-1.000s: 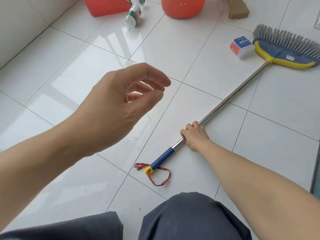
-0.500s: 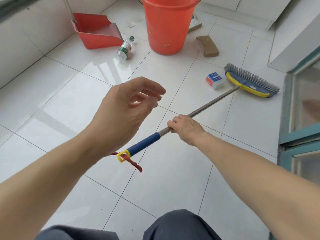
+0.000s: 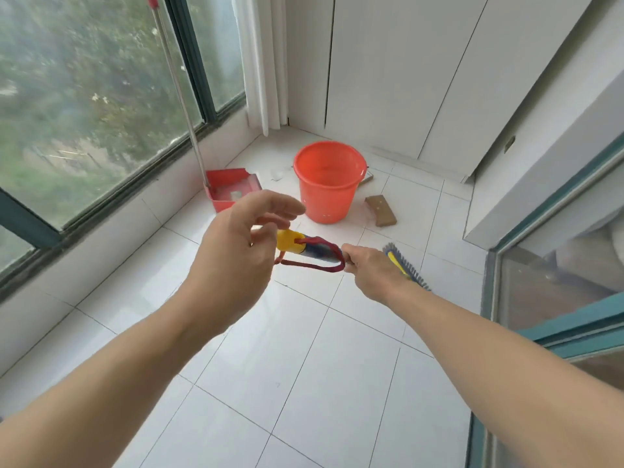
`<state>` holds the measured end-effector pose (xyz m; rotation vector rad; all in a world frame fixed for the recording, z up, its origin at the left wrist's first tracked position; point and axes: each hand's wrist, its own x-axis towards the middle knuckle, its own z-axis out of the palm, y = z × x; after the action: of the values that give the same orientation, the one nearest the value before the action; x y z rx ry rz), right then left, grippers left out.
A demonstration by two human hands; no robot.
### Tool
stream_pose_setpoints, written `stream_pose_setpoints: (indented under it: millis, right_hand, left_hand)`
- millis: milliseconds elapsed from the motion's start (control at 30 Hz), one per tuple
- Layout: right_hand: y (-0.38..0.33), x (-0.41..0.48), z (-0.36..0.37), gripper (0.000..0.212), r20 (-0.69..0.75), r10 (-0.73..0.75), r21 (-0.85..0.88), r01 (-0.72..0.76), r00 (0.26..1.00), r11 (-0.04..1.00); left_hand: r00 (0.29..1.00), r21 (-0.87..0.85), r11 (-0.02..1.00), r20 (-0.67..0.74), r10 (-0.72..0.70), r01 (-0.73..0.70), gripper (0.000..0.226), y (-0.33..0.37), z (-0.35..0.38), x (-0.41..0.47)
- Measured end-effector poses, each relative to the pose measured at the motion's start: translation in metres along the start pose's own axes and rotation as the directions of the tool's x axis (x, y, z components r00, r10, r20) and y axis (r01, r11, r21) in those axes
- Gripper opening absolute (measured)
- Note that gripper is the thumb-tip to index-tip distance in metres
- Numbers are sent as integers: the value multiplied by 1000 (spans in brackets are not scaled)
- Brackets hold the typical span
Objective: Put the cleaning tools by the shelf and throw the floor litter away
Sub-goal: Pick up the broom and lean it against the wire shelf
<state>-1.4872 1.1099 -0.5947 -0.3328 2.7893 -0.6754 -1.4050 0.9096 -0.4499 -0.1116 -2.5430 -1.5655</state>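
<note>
The task is barely beginning, by my judgement: the right hand (image 3: 368,268) is gripping the blue-and-yellow bristle broom (image 3: 403,266) by its shaft, handle end lifted, while the left hand (image 3: 236,251) is hovering loosely open beside the yellow end cap (image 3: 286,240), holding nothing. The red long-handled dustpan (image 3: 233,189) is leaning at the window wall; the orange plastic bucket (image 3: 326,184), the brown block (image 3: 381,211) and the white paper scrap (image 3: 277,175) are waiting on the floor.

Left hand (image 3: 241,255): raised out front, fingers loosely curled, thumb apart
Right hand (image 3: 369,270): arm stretched out, fingers wrapped round the broom handle (image 3: 317,255)
</note>
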Motion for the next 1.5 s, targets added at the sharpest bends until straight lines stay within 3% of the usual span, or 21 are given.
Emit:
stream_pose_setpoints:
  millis: [167, 433, 567, 767, 900, 1067, 1167, 1233, 1300, 1333, 1433, 1500]
  right_hand:
    - [-80, -30, -86, 22, -52, 58, 167, -49, 997, 985]
    - [-191, -78, -204, 5, -129, -24, 284, 60, 991, 957]
    - [-237, -100, -234, 25, -113, -86, 263, 113, 990, 958]
    - [-282, -116, -259, 13, -169, -163, 280, 206, 972, 938]
    - [-300, -121, -264, 17, -174, -185, 225, 222, 967, 949]
    - [-314, -123, -276, 20, -71, -180, 160, 189, 981, 969]
    - [-325, -130, -306, 31, -149, -213, 96, 228, 966, 969]
    - [-338, -140, -328, 38, -179, -230, 249, 271, 956, 930]
    - [-353, -147, -339, 47, -122, -244, 412, 273, 962, 869]
    - [-360, -147, -340, 44, -109, -252, 444, 274, 962, 853]
    - [-381, -141, -330, 7, -215, -233, 521, 313, 949, 794]
    - [-395, -134, -326, 18, -246, -203, 549, 309, 948, 776]
  left_hand:
    - [986, -65, 998, -165, -35, 24, 58, 74, -64, 11]
    - [998, -58, 997, -13, -54, 53, 40, 156, -112, 4]
    - [999, -61, 997, 13, -37, 38, 30, 185, -127, 4]
    - [997, -154, 985, -2, -74, 73, 27, 207, -150, 9]
    - [999, -305, 951, -5, -48, 44, 16, 219, -159, 8]
    - [995, -329, 941, -33, -96, 80, 17, 216, -171, 8]
    - [987, -356, 926, -48, -151, 125, 21, 201, -178, 12]
    - [981, -353, 923, -64, -186, 152, 25, 191, -182, 14]
    - [975, -344, 923, -76, -208, 170, 26, 181, -184, 16]
    - [974, -346, 922, -81, -212, 171, 25, 177, -186, 17]
    - [973, -371, 913, -89, -214, 167, 20, 166, -195, 17]
    - [970, -354, 920, -102, -220, 171, 19, 156, -207, 17]
